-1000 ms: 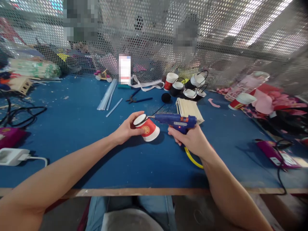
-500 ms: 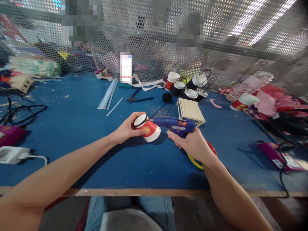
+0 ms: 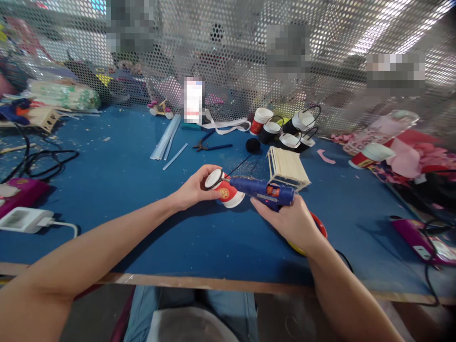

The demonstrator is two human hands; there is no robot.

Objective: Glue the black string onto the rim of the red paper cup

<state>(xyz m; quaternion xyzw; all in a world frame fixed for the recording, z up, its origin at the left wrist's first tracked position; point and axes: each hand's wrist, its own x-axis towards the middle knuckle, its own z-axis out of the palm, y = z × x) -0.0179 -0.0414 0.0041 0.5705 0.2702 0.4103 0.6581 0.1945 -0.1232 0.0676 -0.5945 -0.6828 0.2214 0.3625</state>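
A red and white paper cup [image 3: 225, 192] lies tilted on the blue table [image 3: 117, 190], with my left hand [image 3: 194, 189] closed round its upturned bottom end. My right hand [image 3: 288, 219] grips a blue hot glue gun [image 3: 263, 189], whose nozzle touches the cup near a thin black wire at its rim. A small structure of pale wooden sticks [image 3: 287, 167] stands just behind the gun. A red and yellow object [image 3: 318, 227] lies partly hidden under my right hand.
Several black and red paper cups [image 3: 285, 130] with wire handles stand at the back by a perforated metal screen. Clear glue sticks [image 3: 167, 140] and pliers [image 3: 210, 144] lie at the back centre. Cables and a white adapter [image 3: 21, 219] sit left; pink craft material [image 3: 406, 156] right.
The glue gun has moved left and its nozzle now meets the cup. The cup has stayed in my left hand. The view has shifted slightly.
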